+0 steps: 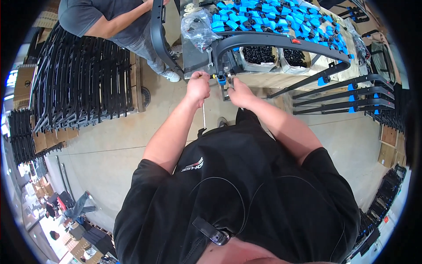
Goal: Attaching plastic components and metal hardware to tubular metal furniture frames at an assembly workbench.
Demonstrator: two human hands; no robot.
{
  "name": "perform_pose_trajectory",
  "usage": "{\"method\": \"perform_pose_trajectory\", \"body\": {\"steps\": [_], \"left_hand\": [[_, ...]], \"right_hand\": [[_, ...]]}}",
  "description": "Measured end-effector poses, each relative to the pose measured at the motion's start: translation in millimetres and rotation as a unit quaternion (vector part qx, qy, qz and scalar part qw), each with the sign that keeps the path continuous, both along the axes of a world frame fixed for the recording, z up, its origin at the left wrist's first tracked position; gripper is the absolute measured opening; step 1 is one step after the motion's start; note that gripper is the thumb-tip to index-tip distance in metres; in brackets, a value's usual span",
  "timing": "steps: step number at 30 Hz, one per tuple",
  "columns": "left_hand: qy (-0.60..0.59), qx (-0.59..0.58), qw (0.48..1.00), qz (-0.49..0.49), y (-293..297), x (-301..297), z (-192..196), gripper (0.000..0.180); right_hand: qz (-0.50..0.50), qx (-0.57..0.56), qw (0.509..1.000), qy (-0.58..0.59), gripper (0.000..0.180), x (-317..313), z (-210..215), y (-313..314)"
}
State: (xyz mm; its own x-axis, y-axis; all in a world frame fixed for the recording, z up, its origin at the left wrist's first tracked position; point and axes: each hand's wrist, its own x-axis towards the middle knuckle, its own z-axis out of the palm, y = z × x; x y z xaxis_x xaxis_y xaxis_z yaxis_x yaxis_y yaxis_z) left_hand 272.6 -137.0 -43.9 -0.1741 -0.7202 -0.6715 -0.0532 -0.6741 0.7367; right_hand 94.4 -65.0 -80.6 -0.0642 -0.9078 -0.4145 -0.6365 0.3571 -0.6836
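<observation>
My left hand (198,89) is closed in a fist just left of a frame joint. A thin metal rod (204,116) runs down out of it; its kind of tool is hard to make out. A small yellow piece (214,76) shows between this fist and the blue fitting (222,81) on the joint. On the joint's other side, my right hand (241,93) has its fingers closed against a small shiny metal piece (229,78), partly hidden. The black curved tube frame (272,40) rises from the joint and arches over the workbench. A wrench (210,57) lies beside the joint.
Blue plastic parts (272,20) cover the bench, with two boxes of small black parts (259,58) at its front. Black frames (343,99) with blue fittings stand right. A person (118,22) stands front left, beside stacked black frames (83,79).
</observation>
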Motion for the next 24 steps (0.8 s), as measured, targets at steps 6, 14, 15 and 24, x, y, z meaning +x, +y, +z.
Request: {"method": "perform_pose_trajectory", "body": {"steps": [6, 14, 15, 24], "left_hand": [[0.02, 0.009, 0.999, 0.036, 2.1, 0.2, -11.9, 0.012], [-0.063, -0.075, 0.993, 0.065, 3.9, -10.4, -25.5, 0.022], [-0.063, -0.074, 0.993, 0.06, 5.5, -13.1, -26.3, 0.022], [-0.037, -0.066, 0.994, 0.077, 5.7, -12.9, -22.1, 0.023]], "right_hand": [[0.034, 0.021, 0.995, 0.089, 0.034, 23.9, 15.3, -8.9], [0.057, 0.148, 0.983, -0.093, 0.032, 2.3, 18.8, -26.1], [0.026, -0.033, 0.992, 0.12, 0.028, 9.9, -15.6, -12.9], [0.046, -0.002, 0.995, 0.093, 0.022, 10.5, -6.2, -12.1]]}}
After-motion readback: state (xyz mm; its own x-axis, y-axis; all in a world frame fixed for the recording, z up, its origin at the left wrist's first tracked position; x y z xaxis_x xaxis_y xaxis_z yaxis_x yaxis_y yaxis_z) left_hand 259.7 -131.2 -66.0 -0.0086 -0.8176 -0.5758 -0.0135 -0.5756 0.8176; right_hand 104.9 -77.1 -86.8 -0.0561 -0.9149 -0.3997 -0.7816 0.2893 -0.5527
